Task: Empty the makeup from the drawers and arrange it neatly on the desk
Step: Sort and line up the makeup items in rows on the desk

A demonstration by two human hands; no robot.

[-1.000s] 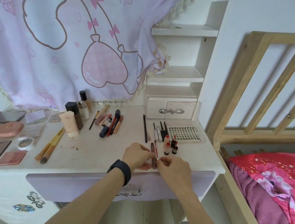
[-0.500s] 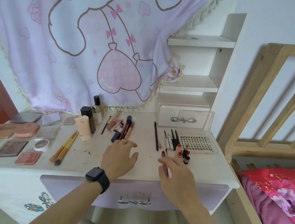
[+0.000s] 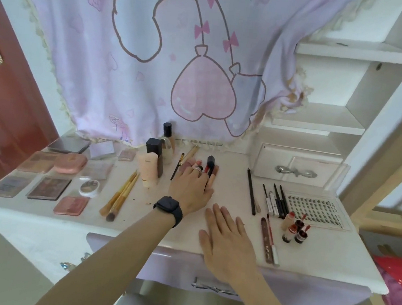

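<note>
Flat and empty, right hand (image 3: pixel 225 240) rests with straight fingers on the desk (image 3: pixel 327 269) front. Further in, my left hand (image 3: pixel 191 186) spreads loose fingers over the lipstick tubes (image 3: pixel 210 166), gripping none. I'd nudge them parallel, ends level, slowly so none rolls.

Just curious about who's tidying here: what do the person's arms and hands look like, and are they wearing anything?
Both forearms are bare, with no sleeves in view. The left hand has a black smartwatch with a dark band at the wrist and a silver-toned ring on one finger. The right hand shows no watch, ring or glove.
</note>
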